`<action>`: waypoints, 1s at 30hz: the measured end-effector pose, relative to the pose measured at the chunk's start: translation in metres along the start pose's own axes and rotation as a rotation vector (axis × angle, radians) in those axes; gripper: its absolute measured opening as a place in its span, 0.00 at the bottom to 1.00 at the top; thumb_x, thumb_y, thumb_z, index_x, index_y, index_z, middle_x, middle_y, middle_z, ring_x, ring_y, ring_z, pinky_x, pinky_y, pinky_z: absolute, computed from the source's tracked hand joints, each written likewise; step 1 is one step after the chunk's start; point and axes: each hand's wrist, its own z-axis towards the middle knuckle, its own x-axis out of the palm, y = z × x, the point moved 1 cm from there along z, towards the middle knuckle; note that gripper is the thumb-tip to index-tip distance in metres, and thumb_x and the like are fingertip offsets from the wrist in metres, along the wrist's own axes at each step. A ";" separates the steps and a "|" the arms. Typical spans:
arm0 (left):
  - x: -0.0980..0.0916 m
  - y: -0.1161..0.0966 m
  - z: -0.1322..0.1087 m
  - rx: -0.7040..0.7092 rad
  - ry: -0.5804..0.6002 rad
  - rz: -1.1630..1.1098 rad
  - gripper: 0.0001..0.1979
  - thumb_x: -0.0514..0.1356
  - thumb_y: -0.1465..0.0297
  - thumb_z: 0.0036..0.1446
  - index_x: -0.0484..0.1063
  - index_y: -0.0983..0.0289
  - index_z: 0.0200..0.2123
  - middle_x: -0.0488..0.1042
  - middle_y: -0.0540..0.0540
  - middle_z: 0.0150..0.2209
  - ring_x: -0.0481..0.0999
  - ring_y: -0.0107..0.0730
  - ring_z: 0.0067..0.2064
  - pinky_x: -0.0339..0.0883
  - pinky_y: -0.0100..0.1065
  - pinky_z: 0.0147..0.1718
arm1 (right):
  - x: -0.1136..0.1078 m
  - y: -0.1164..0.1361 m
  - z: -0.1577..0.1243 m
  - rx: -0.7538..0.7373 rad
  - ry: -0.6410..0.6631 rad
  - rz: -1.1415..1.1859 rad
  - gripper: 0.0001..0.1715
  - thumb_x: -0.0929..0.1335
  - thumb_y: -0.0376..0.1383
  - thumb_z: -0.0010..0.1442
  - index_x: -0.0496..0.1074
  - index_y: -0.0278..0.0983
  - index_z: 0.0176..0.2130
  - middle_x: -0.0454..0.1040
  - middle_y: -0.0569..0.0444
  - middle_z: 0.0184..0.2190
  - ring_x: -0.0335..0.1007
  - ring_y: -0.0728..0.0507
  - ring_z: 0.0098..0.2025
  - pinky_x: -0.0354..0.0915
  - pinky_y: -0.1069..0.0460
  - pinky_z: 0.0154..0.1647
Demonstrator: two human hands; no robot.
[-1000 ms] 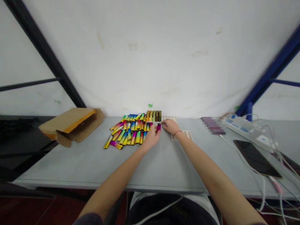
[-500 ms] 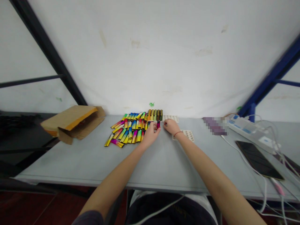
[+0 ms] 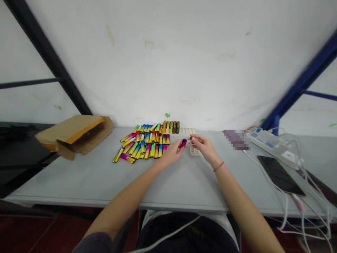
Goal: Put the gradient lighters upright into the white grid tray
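Grey tabletop (image 3: 189, 186) carries a loose pile of rainbow-gradient lighters (image 3: 142, 146). Your left hand (image 3: 171, 153) pinches a magenta lighter (image 3: 183, 142) above the table, just left of a white plastic tray (image 3: 195, 151). Your right hand (image 3: 202, 146) stands apart, its fingertips (image 3: 193, 137) close to the lighter's top end; whether they grip something small, you cannot tell. Caution: a weak pinch may drop the lighter into the pile and scatter it. A careless wrist movement may also displace the tray.
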 end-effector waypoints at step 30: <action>0.002 -0.006 -0.005 0.157 -0.155 0.325 0.14 0.61 0.66 0.60 0.69 0.61 0.49 0.78 0.56 0.43 0.77 0.38 0.45 0.71 0.40 0.48 | -0.002 0.015 -0.015 0.024 0.014 -0.135 0.25 0.75 0.50 0.45 0.79 0.34 0.37 0.80 0.49 0.31 0.73 0.46 0.30 0.67 0.51 0.32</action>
